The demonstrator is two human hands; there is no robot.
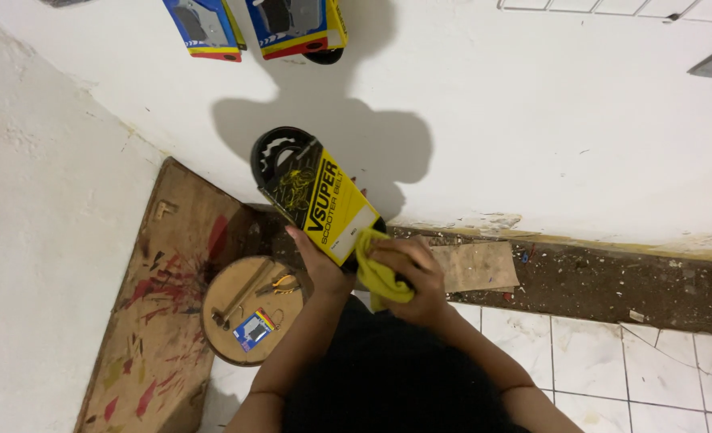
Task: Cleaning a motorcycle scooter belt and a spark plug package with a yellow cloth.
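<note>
A black toothed belt (274,152) in a yellow and black cardboard sleeve (320,200) is held up in front of the white wall. My left hand (317,265) grips the lower end of the sleeve from underneath. My right hand (416,277) holds a yellow cloth (376,277) pressed against the sleeve's lower right end. The bottom loop of the belt is hidden behind the cloth and my hands.
A round wooden stool (239,317) below left carries a hammer (239,297), orange-handled pliers (279,285) and a small blue packet (253,329). A paint-stained wooden board (159,321) leans at left. Blue and yellow packets (211,28) hang on the wall. White floor tiles (596,353) lie at right.
</note>
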